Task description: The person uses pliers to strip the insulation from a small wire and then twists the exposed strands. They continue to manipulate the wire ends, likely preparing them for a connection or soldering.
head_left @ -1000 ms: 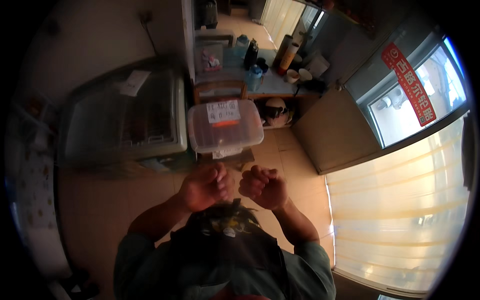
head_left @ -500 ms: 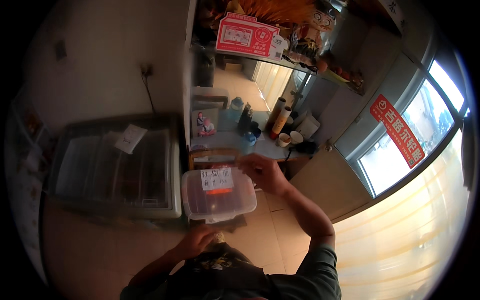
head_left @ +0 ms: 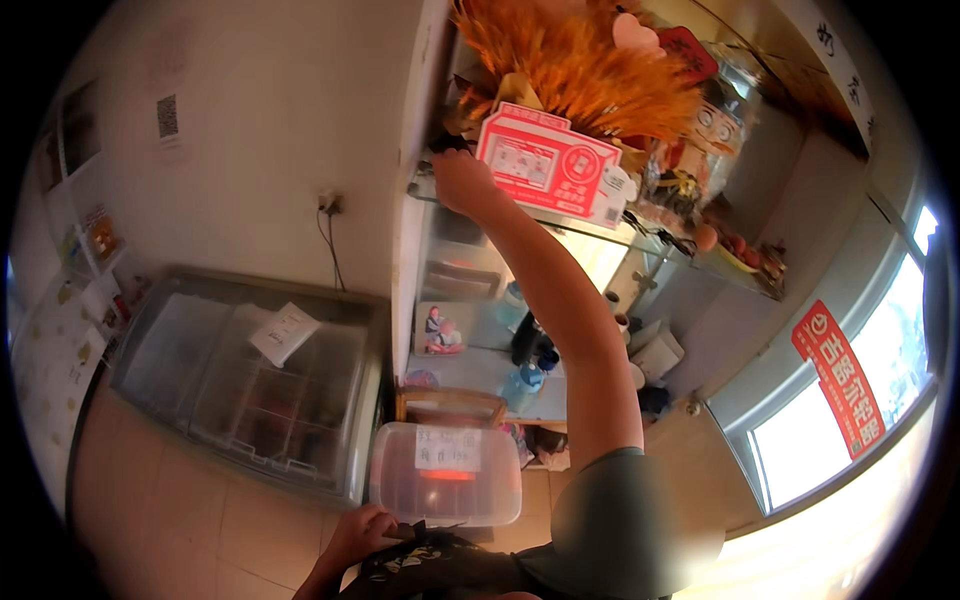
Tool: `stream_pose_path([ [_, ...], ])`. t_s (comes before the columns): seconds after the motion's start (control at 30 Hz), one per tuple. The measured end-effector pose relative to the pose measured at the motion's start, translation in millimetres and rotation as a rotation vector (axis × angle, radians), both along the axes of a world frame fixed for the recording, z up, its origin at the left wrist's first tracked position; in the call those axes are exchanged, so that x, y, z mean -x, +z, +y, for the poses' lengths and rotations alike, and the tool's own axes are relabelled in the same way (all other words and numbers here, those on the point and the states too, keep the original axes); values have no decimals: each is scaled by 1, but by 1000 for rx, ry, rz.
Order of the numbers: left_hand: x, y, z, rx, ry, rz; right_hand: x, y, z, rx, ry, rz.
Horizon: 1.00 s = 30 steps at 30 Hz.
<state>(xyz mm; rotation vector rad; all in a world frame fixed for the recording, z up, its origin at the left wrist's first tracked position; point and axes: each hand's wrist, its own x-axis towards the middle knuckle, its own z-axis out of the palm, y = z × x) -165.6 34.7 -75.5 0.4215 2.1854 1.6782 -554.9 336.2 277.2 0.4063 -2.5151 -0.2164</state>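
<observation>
Right now a small dark object sits at the left end of a glass shelf, the right hand up against it; whether it grips, one cannot tell. A pale wall rises to the left, tiled floor below, a bright window to the right. A red-and-white sign crowds the hand, orange plumes behind it. The right forearm blocks part of the lower tabletop. Down by a lidded plastic bin, the left hand curls, its hold unclear.
</observation>
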Motion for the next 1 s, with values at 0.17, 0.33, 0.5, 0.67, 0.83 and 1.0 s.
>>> stream_pose_path([
  [0.17,11,6,-12,43,41,-31,35,8,-17,-113,-116,-194],
  [0.33,24,-11,-27,-18,-1,-71,36,6,-17,-2,-42,-48],
  [0.5,45,-26,-37,-95,-84,-71,10,32,2,413,145,-209],
  [0.67,64,-10,-59,-291,-102,-88,-80,44,-9,905,386,-302],
  [0.83,125,53,-44,-546,-106,88,-189,4,-8,1474,686,-646],
  [1.0,139,124,38,-945,-551,-67,-288,-71,-39,1795,691,-631],
])
